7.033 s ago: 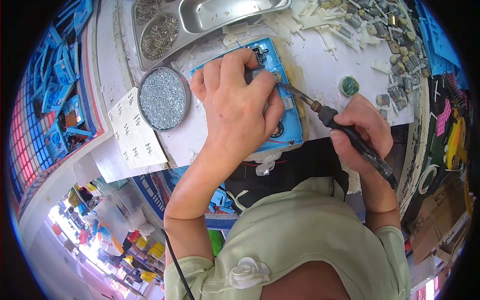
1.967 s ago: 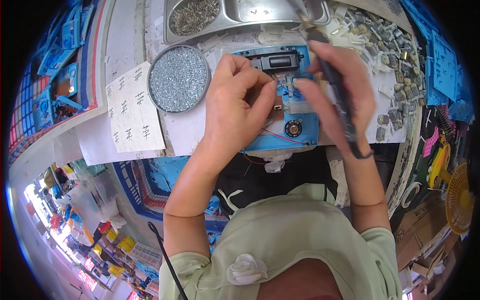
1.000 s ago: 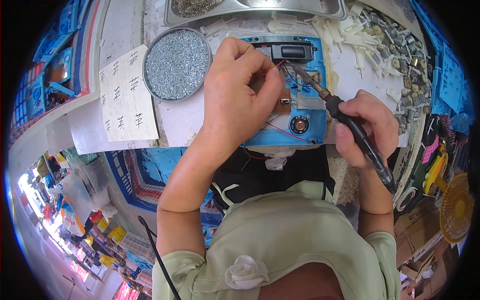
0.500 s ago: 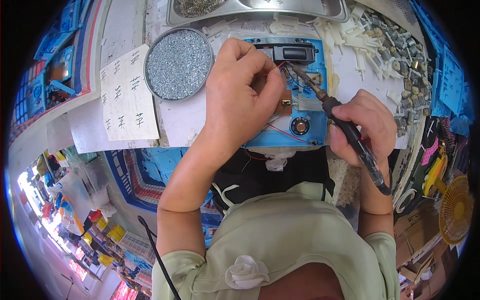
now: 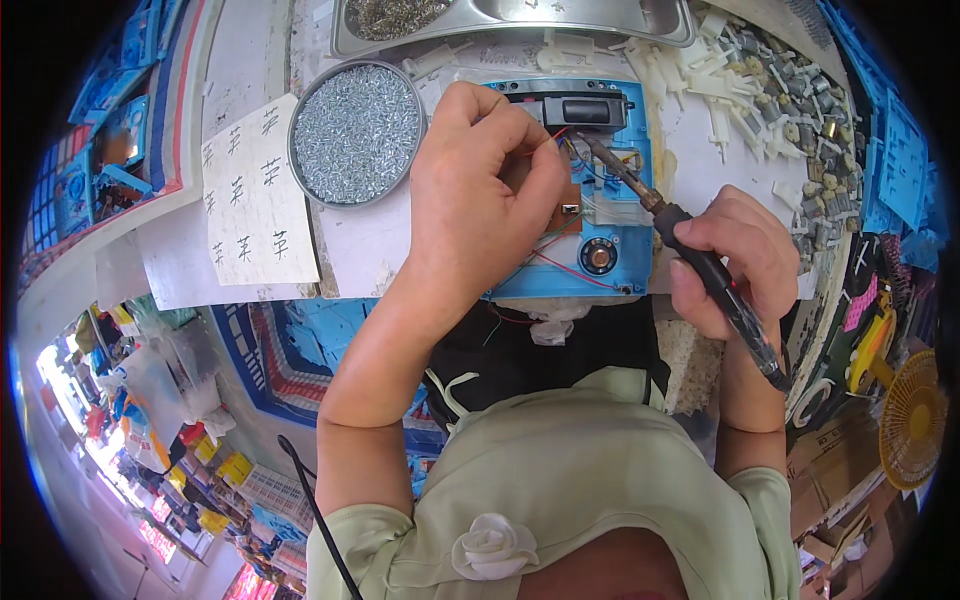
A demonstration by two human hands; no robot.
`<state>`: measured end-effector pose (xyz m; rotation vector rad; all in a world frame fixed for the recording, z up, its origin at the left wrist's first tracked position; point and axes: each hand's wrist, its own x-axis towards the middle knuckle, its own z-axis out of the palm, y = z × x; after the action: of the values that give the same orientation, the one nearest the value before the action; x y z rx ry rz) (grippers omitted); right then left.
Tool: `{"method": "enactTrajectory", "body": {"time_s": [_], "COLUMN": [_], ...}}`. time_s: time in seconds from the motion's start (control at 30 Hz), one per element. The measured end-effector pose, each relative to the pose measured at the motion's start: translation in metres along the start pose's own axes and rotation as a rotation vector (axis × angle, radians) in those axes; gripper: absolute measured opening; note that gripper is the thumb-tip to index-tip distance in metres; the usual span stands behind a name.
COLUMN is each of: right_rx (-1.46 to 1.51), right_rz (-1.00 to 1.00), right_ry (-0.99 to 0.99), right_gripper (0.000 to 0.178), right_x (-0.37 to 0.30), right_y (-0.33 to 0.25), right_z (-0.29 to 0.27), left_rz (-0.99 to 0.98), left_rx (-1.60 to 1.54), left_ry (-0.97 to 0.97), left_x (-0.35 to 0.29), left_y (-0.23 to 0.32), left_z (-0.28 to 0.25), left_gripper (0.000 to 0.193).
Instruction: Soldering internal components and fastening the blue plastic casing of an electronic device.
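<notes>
From where I stand, with the case as the middle of the dial and twelve pointing away from the worker, the blue case (image 5: 632, 262) lies open on the bench (image 5: 375, 255). The left hand (image 5: 490, 190) covers its nine o'clock side, thumb and finger pinched narrow on a red wire (image 5: 558, 132). The right hand (image 5: 740, 265), out at four, is wrapped around the dark handle of a soldering iron (image 5: 712, 272). The iron slants toward ten, its tip among thin wires just below a black part (image 5: 586, 112) at the case's twelve; I can't tell whether the tip touches. A round speaker (image 5: 599, 257) sits at about five in the case, and a small brown board (image 5: 571, 214) is beside the left thumb.

Around it, a dish of small metal pins (image 5: 357, 133) sits between nine and ten, partly over a sheet of handwriting (image 5: 262, 215). A steel tray (image 5: 545, 12) stands at twelve, white plastic parts (image 5: 720, 85) lie heaped at two, little motors (image 5: 820, 165) at three. Farther off, a yellow fan (image 5: 912, 420) is at four.
</notes>
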<state>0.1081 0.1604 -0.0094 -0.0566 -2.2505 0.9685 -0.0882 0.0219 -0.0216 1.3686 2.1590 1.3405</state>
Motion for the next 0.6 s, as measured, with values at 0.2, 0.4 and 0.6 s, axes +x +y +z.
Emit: {"method": "enactTrajectory", "body": {"time_s": [0.2,0.4,0.6], "right_rx": [0.008,0.007,-0.012], "right_rz": [0.001,0.019,0.028], "right_ry": [0.007,-0.021,-0.06], "right_gripper": [0.033,0.032,0.031], "right_x": [-0.0004,0.0003,0.0043], "right_y": [0.0012,0.0014,0.0042], "right_z": [0.0,-0.0027,-0.0056], "left_rz": [-0.014,0.047,0.032], "left_rx": [0.002,0.081,0.073], "left_ry": [-0.007,0.019,0.022], "left_x": [-0.0004,0.0017,0.0037], "left_y": [-0.0016,-0.0024,-0.0016], "left_z": [0.0017,0.0034,0.006], "left_gripper": [0.003,0.005,0.008]}}
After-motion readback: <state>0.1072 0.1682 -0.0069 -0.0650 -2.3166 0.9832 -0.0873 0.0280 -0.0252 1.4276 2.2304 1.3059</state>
